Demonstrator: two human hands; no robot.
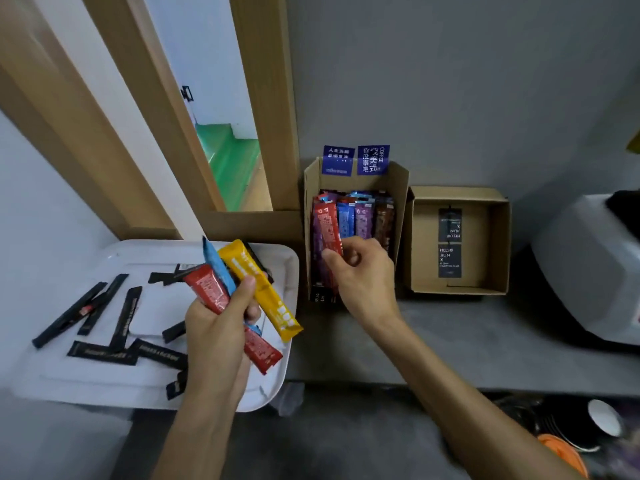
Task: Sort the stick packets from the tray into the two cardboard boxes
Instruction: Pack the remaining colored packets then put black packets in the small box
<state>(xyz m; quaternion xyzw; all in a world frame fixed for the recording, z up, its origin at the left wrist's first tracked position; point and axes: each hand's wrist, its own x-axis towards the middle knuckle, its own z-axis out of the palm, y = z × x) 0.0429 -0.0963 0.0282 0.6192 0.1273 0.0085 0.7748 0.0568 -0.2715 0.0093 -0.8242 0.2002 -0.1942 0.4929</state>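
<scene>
My right hand pinches the lower end of a red stick packet between thumb and curled fingers. The packet stands upright inside the nearer cardboard box, straight ahead of my knuckles. That box is packed with coloured packets on end (red, blue, purple and brown), and two blue cards stick up at its far wall. Just to the right of this hand sits the second cardboard box, low and open, with two black packets lying flat on its floor, end to end.

My left hand, to the left of the right one and nearer to me, grips a fanned bundle: a yellow packet, a blue packet and a red-wrapped packet, with my thumb laid across them. Under that hand and to its left is the white tray, with black stick packets scattered over it, some crossing each other.

Both boxes rest on a grey counter. Far to the right of my hands I see a white appliance, and a paper cup below the counter edge.
</scene>
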